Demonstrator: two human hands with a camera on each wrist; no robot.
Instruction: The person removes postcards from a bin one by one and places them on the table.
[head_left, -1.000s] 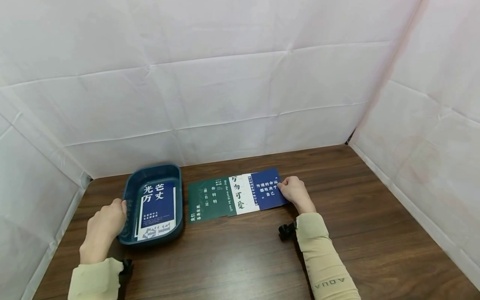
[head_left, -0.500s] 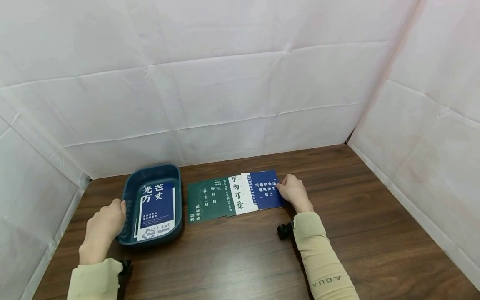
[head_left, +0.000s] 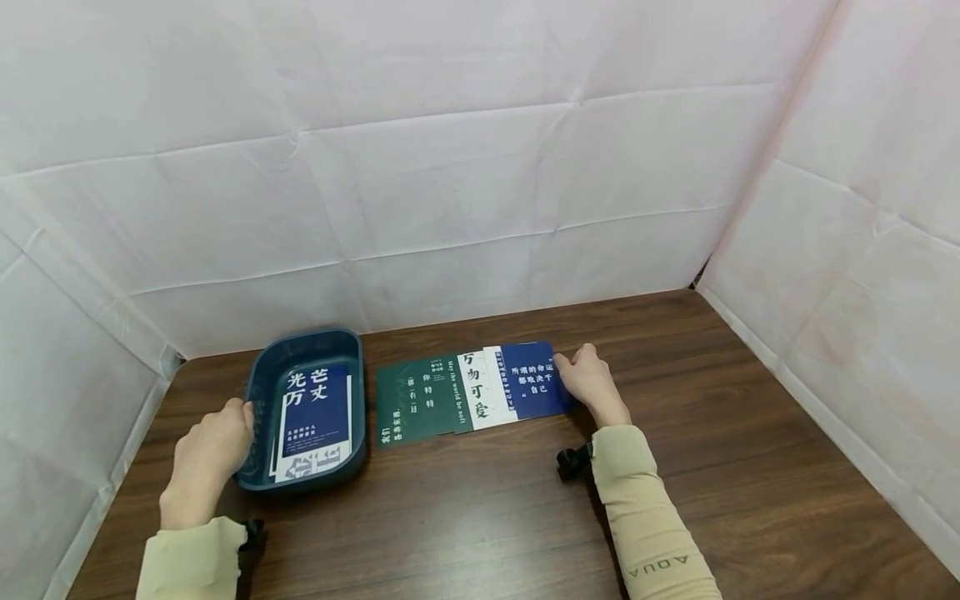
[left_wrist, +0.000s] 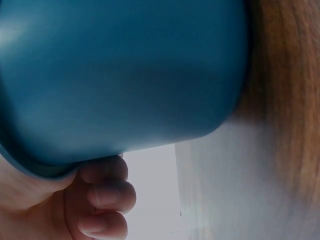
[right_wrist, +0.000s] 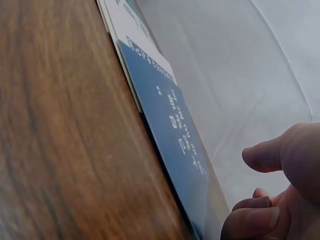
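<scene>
My left hand grips the left side of a dark blue plastic tray. In the left wrist view, its fingers curl under the rim from outside. Inside the tray lies a blue-and-white printed card over a white-edged one. Beside the tray, a green card, a white card and a blue card overlap in a row on the table. My right hand is at the blue card's right end. In the right wrist view its thumb stands apart from the fingers, holding nothing.
The brown wooden table meets a white sheet wall behind the cards. More white sheeting hangs on the right and left sides. A small black device sits at the right wrist.
The blue card shifted slightly left with my right hand, overlapping the white card more. Now the right thumb and fingers have parted from it. My left hand and the tray stay put.
</scene>
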